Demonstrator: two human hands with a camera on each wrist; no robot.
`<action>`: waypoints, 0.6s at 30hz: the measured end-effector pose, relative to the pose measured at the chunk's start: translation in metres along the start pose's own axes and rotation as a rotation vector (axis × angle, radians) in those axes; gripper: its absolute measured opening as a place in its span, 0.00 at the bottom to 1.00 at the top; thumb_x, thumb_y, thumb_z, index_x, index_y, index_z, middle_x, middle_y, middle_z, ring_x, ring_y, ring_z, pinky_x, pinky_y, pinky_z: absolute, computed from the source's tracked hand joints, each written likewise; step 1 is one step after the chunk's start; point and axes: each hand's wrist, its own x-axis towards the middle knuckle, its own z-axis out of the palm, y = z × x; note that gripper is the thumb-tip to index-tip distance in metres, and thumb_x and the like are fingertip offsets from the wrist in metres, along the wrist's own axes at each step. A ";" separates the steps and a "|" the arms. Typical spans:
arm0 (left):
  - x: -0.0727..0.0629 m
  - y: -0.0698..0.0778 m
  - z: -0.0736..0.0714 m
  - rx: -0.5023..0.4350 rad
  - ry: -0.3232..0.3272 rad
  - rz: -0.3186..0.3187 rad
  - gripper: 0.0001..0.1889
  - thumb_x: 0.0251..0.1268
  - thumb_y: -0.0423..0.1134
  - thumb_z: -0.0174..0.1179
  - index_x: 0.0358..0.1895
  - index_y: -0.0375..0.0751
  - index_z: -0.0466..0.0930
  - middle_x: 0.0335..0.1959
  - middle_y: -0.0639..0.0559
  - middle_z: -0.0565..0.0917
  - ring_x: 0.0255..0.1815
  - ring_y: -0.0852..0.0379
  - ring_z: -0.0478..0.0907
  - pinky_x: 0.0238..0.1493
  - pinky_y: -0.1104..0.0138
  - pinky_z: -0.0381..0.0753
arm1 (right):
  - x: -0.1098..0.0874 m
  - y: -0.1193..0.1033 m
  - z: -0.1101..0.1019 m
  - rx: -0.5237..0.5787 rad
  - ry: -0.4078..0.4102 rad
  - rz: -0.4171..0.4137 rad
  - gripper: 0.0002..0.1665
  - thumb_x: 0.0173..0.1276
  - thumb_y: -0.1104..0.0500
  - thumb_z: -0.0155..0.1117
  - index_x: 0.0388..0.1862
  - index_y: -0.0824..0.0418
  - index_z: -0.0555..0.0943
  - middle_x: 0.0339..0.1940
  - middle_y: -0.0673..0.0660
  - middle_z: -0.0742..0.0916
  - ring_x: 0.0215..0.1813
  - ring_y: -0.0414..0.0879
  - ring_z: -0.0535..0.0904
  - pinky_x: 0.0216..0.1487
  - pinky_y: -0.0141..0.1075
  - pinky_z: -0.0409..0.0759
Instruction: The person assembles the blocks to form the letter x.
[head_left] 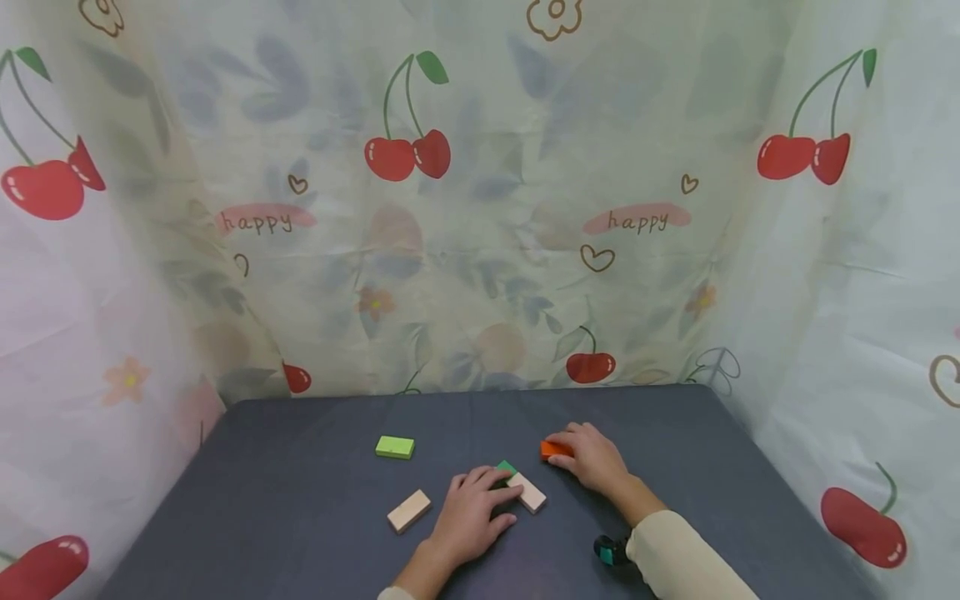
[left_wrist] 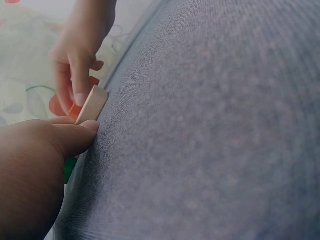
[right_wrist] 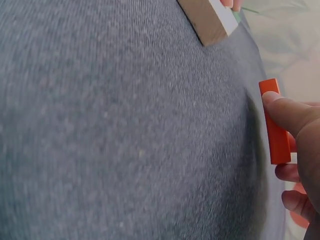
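My right hand [head_left: 592, 458] pinches an orange block [right_wrist: 276, 125] between thumb and fingers at the back right of the table. To its left, my left hand [head_left: 471, 512] reaches forward with its fingers spread. Its fingertips rest at a pale wooden block [head_left: 528, 493] and a green block [head_left: 506, 468], which lie end to end on a slant. The thumb stands apart from the blocks in the head view. Fingers cover part of the green block. In the left wrist view, the wooden block [left_wrist: 93, 104] shows just beyond the thumb.
A lime green block [head_left: 395, 447] lies at the back left. Nearer, another pale wooden block [head_left: 409, 511] sits left of my left hand. A black and teal device [head_left: 611, 551] is by the right sleeve [head_left: 686, 554]. Printed curtains [head_left: 480, 250] enclose the dark table [head_left: 285, 500].
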 end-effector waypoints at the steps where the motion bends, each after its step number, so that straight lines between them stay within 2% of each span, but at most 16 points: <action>1: 0.000 0.000 0.000 0.000 0.000 0.001 0.23 0.64 0.54 0.63 0.63 0.65 0.77 0.66 0.61 0.71 0.67 0.55 0.65 0.57 0.49 0.65 | 0.001 -0.001 0.000 -0.002 -0.006 -0.005 0.19 0.62 0.46 0.70 0.52 0.48 0.86 0.40 0.47 0.80 0.42 0.46 0.73 0.45 0.43 0.75; 9: 0.001 0.001 0.000 0.023 -0.009 -0.007 0.23 0.64 0.55 0.63 0.63 0.66 0.77 0.66 0.61 0.71 0.67 0.54 0.65 0.57 0.49 0.66 | 0.007 -0.013 0.001 0.005 -0.033 -0.046 0.20 0.62 0.46 0.70 0.52 0.48 0.86 0.40 0.47 0.81 0.41 0.45 0.73 0.43 0.43 0.76; 18: 0.001 0.001 0.000 0.007 -0.024 -0.021 0.24 0.64 0.55 0.62 0.64 0.67 0.76 0.67 0.61 0.71 0.67 0.54 0.64 0.57 0.48 0.65 | 0.009 -0.021 0.009 0.002 -0.078 -0.098 0.20 0.63 0.45 0.69 0.52 0.49 0.85 0.38 0.47 0.80 0.39 0.44 0.71 0.42 0.42 0.75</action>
